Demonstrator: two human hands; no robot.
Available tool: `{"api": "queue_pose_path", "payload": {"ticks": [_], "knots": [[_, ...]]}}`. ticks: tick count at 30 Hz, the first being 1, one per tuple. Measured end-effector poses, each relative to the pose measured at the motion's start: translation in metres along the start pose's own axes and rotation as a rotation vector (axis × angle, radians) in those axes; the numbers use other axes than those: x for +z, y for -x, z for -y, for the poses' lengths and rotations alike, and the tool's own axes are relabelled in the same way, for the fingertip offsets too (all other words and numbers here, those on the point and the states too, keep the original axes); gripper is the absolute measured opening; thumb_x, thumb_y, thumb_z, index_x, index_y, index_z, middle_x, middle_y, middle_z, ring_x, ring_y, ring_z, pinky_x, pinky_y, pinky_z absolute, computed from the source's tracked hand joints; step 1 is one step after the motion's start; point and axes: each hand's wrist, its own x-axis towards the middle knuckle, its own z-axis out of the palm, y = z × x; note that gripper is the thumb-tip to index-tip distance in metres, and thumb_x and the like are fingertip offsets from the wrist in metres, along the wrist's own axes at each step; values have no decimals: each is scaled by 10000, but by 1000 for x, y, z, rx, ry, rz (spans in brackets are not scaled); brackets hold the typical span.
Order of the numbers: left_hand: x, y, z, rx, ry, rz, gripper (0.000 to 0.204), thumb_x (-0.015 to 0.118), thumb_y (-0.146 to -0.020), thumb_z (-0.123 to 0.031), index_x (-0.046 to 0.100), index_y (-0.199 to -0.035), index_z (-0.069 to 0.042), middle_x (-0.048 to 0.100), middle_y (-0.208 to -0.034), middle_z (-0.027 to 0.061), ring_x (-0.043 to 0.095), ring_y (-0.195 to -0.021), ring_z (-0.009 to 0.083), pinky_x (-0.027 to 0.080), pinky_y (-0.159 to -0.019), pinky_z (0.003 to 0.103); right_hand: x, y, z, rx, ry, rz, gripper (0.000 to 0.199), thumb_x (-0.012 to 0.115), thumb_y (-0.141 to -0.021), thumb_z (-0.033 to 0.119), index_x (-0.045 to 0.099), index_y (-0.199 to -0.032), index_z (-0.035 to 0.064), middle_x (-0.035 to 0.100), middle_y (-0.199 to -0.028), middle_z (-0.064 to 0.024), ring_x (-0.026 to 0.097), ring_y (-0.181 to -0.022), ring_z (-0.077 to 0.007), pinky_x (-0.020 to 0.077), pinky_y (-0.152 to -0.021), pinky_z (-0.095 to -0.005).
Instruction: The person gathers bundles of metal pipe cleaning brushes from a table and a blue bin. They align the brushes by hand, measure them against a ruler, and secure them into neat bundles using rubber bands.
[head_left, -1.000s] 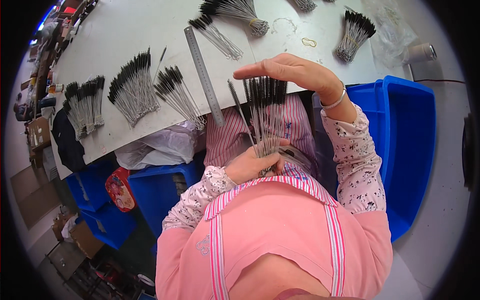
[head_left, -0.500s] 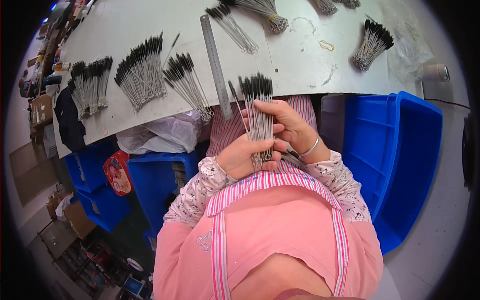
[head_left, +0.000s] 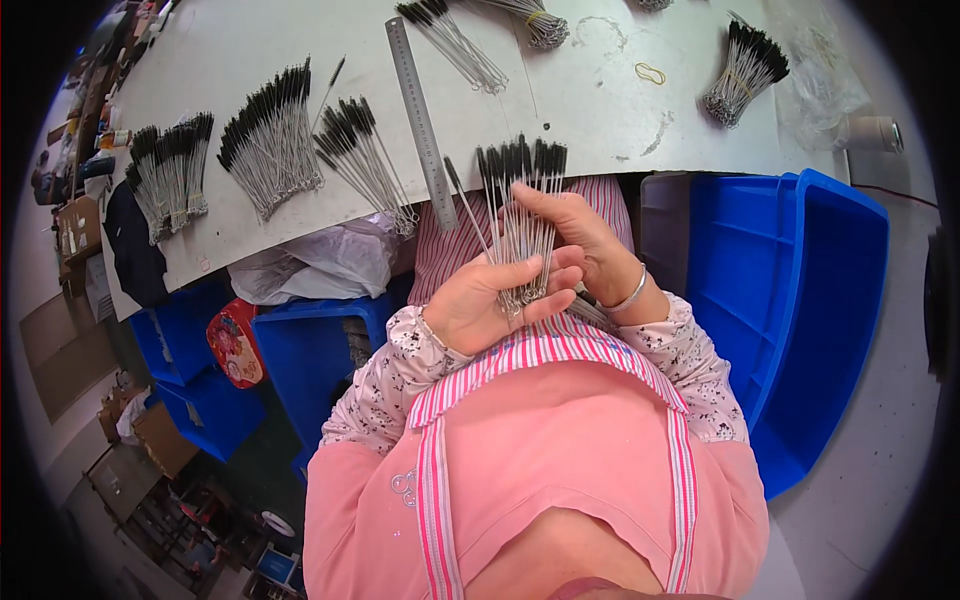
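My left hand [head_left: 490, 300] grips the lower wire ends of a fanned bunch of small black-tipped wire brushes [head_left: 520, 215], held upright above my lap at the table's near edge. My right hand [head_left: 580, 240] rests against the same bunch from the right, its fingers laid across the wire stems. A bracelet sits on my right wrist. One single brush [head_left: 468, 205] leans out to the left of the bunch.
The grey table [head_left: 590, 100] holds a steel ruler [head_left: 420, 120], several loose piles and tied bundles of brushes [head_left: 275, 140], a yellow rubber band [head_left: 650, 72] and a tape roll [head_left: 870, 132]. Blue bins stand at my right [head_left: 800, 300] and lower left [head_left: 310, 350].
My right hand came down from above the bunch a second ago and now lies against the stems. The bunch has stayed in my left hand.
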Motion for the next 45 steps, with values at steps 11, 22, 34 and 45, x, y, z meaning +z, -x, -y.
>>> {"api": "queue_pose_path", "payload": {"ticks": [11, 22, 34, 45], "knots": [[-1, -4, 2, 66, -42, -105, 362, 441, -936, -103, 361, -1284, -157, 539, -1176, 140, 582, -1000, 203, 531, -830, 335, 1, 0, -1, 9, -14, -106, 275, 536, -857, 244, 597, -866, -24, 625, -711, -101, 597, -591, -167, 489, -511, -266], [-13, -8, 8, 52, -36, -148, 408, 479, -920, -97, 349, -1297, -181, 563, -1160, 108, 586, -981, 199, 522, -760, 336, -10, -8, -12, -238, 116, -151, 170, 622, -826, 134, 583, -803, -30, 634, -701, -131, 615, -555, -169, 500, -480, -261], [-15, -10, 8, 56, -19, -136, 378, 480, -915, -96, 382, -1278, -134, 566, -1133, 113, 583, -968, 201, 516, -787, 339, -12, -10, -16, -272, 41, -134, 226, 577, -864, 234, 596, -799, 19, 637, -691, -104, 607, -576, -158, 496, -528, -266], [-17, -12, 11, 41, -13, -150, 283, 453, -934, -144, 442, -1212, -91, 575, -1118, 102, 587, -968, 203, 518, -789, 350, -12, -8, -11, -239, 192, -155, 154, 597, -818, 144, 602, -783, -6, 641, -691, -105, 611, -562, -142, 496, -511, -240]]}}
